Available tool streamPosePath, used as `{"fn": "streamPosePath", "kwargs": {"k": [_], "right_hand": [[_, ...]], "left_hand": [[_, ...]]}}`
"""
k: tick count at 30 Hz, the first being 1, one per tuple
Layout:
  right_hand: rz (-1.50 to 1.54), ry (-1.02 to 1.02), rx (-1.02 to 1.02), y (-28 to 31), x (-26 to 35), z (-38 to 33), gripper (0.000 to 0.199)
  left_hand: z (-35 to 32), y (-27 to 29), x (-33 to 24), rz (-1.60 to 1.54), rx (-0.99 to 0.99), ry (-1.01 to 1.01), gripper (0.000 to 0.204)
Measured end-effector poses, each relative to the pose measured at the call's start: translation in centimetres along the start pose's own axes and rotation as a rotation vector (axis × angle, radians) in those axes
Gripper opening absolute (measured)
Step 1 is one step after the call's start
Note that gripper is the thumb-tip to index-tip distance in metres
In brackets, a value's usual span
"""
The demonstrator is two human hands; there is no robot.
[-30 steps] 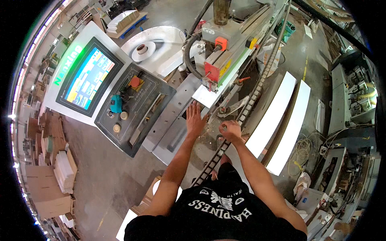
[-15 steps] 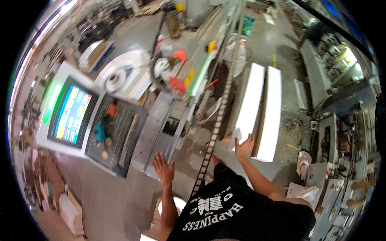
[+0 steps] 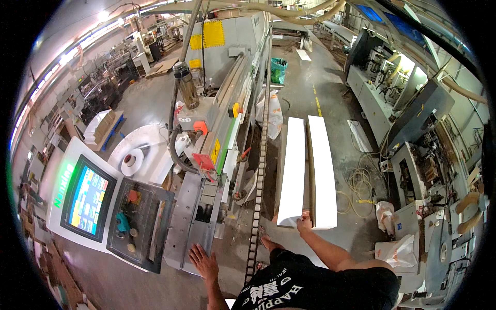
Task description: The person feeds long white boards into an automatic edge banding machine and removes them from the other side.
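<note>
My left hand [image 3: 204, 261] is open, fingers spread, at the near end of the machine's grey metal bed [image 3: 181, 235]; whether it touches the metal I cannot tell. Two stacks of long white panels lie side by side on my right. At the near right corner of the left stack's white panel [image 3: 291, 181], my right hand [image 3: 305, 223] has its fingers curled on the edge. The right stack's white panel [image 3: 322, 175] is just beside that hand, across a narrow gap.
Left of me stands a control console with a lit screen [image 3: 89, 199] and a dark tray [image 3: 137, 225] holding a teal tool. A link chain [image 3: 261, 170] runs lengthwise between machine and panels. Coiled hose [image 3: 359, 183] and a white bag [image 3: 397, 252] lie at right.
The view has tilted up, showing more of the far workshop. My right hand has gone from open above the left panel to curled at its near corner. My left hand stays spread by the bed.
</note>
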State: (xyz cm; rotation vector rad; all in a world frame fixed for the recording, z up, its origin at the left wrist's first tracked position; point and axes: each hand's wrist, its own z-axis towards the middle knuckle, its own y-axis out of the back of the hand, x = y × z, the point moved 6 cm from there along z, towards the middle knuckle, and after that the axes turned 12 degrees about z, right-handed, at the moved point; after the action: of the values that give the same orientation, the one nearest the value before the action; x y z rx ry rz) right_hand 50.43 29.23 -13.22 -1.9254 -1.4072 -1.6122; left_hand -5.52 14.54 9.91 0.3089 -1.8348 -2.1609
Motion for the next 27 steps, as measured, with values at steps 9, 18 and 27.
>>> {"fn": "streamPosePath", "kwargs": {"k": [9, 18, 27], "right_hand": [[-0.540, -0.065, 0.378, -3.7, 2.3, -2.7, 0.040], [0.015, -0.390, 0.279, -5.2, -1.2, -2.3, 0.026], [0.594, -0.723, 0.612, -6.5, 12.3, -20.4, 0.035]], "left_hand": [[-1.8, 0.5, 2.7, 0.060, -0.012, 0.041, 0.081], [-2.2, -0.7, 3.9, -0.012, 0.042, 0.054, 0.081], [-4.8, -5.0, -1.5, -1.163, -0.046, 0.446, 0.059]]}}
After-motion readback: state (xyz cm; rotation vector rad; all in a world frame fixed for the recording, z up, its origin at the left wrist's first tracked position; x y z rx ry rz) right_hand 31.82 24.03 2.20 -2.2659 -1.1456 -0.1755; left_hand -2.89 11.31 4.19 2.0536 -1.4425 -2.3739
